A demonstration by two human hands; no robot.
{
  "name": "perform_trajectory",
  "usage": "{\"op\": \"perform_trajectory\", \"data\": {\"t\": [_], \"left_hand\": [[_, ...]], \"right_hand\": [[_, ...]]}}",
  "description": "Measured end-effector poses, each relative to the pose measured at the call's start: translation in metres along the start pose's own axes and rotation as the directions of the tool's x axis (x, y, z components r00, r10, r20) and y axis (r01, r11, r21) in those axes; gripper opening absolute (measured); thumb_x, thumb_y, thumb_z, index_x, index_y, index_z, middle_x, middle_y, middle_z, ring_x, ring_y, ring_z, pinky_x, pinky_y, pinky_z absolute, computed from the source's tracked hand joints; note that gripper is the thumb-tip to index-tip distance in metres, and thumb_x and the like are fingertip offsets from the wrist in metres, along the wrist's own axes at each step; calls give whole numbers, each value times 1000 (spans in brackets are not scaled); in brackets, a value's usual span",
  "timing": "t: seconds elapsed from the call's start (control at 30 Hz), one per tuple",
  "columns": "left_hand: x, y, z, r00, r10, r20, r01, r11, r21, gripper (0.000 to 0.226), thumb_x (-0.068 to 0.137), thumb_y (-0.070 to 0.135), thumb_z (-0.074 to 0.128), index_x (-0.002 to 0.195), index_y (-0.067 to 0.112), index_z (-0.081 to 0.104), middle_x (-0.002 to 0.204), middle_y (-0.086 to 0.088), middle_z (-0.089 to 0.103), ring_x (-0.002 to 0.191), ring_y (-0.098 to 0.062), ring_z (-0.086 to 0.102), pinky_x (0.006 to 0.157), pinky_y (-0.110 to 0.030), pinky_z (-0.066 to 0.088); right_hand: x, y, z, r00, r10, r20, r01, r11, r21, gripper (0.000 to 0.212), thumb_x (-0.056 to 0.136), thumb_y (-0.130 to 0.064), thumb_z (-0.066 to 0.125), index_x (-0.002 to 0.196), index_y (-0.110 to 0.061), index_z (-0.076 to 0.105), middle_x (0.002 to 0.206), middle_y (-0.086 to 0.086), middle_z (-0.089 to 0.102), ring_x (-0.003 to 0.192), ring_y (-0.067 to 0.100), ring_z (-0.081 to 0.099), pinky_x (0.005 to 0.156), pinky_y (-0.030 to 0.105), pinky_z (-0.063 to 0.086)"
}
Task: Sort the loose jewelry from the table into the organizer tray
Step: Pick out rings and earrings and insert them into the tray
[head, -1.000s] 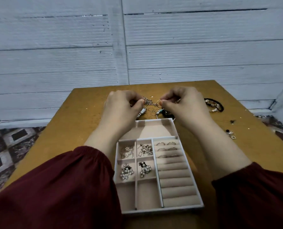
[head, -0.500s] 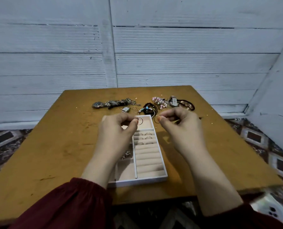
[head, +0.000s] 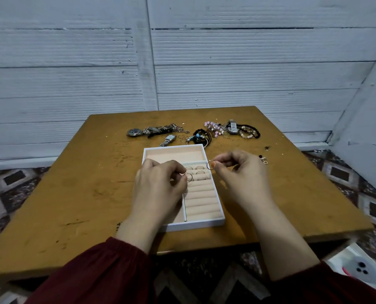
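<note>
Wooden table, watches behind tray; left hand, covering compartments, and right hand each pinch a ring.

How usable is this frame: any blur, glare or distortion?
Head view: dim, even light, no glare; wide-angle lens bows the wall planks; the table smears at its near right corner; tray and loose jewelry look sharp.

Table left of organizer tray: bare, free passage. Far edge blocked by loose jewelry (watches, bracelets, rings) just behind tray. Left hand and right hand occupy space over ring rolls; tray's far compartment unobstructed.
</note>
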State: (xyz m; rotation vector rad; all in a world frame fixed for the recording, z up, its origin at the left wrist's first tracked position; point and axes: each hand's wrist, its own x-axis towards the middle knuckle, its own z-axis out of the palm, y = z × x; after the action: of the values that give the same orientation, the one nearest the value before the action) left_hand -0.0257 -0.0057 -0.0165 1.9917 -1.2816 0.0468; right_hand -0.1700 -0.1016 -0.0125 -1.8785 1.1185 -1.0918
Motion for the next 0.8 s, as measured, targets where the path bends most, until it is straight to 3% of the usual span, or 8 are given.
{"op": "perform_trajectory", "data": {"t": [0.23,0.3,0.4,0.53,0.8], "left_hand": [[-5,3,0,995,99,-19,-95,985,145,9,80,29,70,89,28,70,66,20,41,93,-17,44,71,-28,24],[-5,5,2,983,178,-38,-167,967,193,9,75,24,76,82,25,70,63,17,47,85,-20,48,70,-28,26],[-5,5,5,964,260,-61,-243,948,204,17,62,17,84,70,22,70,57,23,34,72,-24,52,65,-30,32],[-4,2,8,948,318,-19,-302,917,261,15,63,20,84,71,23,72,61,12,63,72,-23,50,65,-30,28],[-2,0,8,940,341,-1,-327,901,285,12,65,24,83,74,26,75,68,11,67,74,-24,51,65,-31,26]], "right_hand": [[-2,1,-4,1000,17,-4,-17,1000,16,8,80,-21,72,74,-25,68,68,-9,66,59,8,57,64,39,55],[-2,1,-4,1000,8,-3,-8,1000,14,8,80,-21,72,74,-25,69,68,-8,66,58,7,56,64,39,55],[-3,0,-6,1000,-4,-1,4,1000,2,7,80,-21,72,74,-25,69,68,-8,66,57,4,55,63,38,55],[-3,1,-7,1000,3,-12,-3,1000,9,7,80,-20,72,75,-24,70,66,-10,65,56,7,55,62,42,56],[-3,1,-8,1000,5,0,-5,1000,-22,4,80,-23,71,77,-25,71,68,-10,65,58,5,57,62,42,57]]}}
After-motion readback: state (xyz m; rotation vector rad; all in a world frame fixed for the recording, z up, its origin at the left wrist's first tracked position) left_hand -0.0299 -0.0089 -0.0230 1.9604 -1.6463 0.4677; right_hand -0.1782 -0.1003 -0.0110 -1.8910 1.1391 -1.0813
